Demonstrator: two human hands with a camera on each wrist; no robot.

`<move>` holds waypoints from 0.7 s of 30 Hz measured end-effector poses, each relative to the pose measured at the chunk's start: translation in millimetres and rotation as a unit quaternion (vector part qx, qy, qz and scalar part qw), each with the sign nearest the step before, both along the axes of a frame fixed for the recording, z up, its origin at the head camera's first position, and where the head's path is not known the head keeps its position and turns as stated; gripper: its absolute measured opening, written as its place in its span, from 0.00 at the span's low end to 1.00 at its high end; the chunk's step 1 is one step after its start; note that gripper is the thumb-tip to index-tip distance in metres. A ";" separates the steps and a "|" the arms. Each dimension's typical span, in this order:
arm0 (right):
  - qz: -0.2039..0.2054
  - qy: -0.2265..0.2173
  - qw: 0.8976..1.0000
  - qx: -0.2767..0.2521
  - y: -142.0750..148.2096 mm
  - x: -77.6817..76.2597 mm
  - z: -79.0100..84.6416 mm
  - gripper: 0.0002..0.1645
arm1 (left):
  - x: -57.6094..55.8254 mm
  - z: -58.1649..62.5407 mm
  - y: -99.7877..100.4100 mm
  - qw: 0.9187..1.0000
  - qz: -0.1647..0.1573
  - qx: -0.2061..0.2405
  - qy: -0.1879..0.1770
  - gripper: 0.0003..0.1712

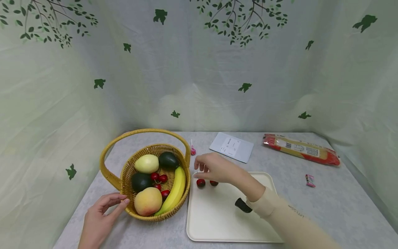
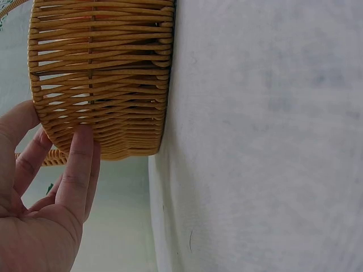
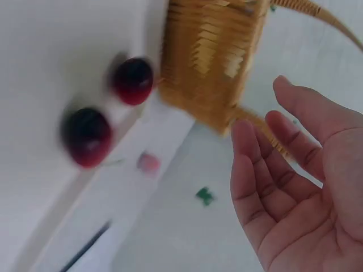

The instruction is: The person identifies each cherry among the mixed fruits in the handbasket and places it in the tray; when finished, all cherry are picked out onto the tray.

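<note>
Left hand: the left hand [image 1: 101, 216] rests on the desk [image 1: 335, 204] at the near left, fingers straight and relaxed, fingertips [image 2: 79, 148] touching the near-left wall of the wicker basket [image 1: 124, 174]; it holds nothing.
Right hand: the right hand [image 1: 214, 168] hovers over the far-left corner of the tray [image 1: 217, 221], fingers loosely spread and palm empty in the right wrist view [image 3: 300, 187].
Cherries: two red cherries [image 1: 200, 183] lie on the tray just below the right hand, side by side, near but apart; the left one sits close to the tray's left rim. In the right wrist view both are blurred [image 3: 88, 136].
Tray: cream, rectangular, on the desk just right of the basket, its left rim close to the basket wall.
Basket: round, with an arched handle [image 1: 146, 131], standing at the left of the desk. It holds a banana [image 1: 174, 192] along its right side, a peach [image 1: 148, 201] at the near edge, a pale yellow-green fruit [image 1: 147, 163] at the far side, two dark green avocados [image 1: 169, 160] and several more cherries [image 1: 159, 178] in the middle.
Far side of the desk: a white card [image 1: 231, 147] and, to its right, a long red packet [image 1: 300, 149]; a small pink lollipop [image 1: 192, 150] lies just beside the basket's far-right rim.
Right side of the desk: a small pink wrapped sweet [image 1: 310, 180], well apart from the tray.
Sleeve: a beige sleeve [image 1: 280, 214] crosses the tray's near-right part, with a dark device [image 1: 243, 205] at the wrist.
</note>
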State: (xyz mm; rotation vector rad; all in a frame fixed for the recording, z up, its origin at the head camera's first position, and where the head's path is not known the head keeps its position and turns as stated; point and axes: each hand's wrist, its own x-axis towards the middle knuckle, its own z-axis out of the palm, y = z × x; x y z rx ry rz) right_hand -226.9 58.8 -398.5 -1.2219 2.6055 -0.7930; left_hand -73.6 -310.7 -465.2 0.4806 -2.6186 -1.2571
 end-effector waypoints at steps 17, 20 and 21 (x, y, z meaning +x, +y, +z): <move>0.127 0.004 0.985 0.118 -99.9 4.8 25.3 0.22 | 2.2 0.6 0.6 1.000 -0.007 0.014 0.022 0.17; 0.133 -0.012 0.980 0.151 -113.2 0.3 25.5 0.18 | 2.4 0.9 0.7 0.999 -0.011 0.014 0.029 0.17; 0.133 -0.020 0.977 0.164 -118.0 -1.7 25.1 0.17 | 2.7 0.9 0.3 0.999 -0.011 0.012 0.028 0.17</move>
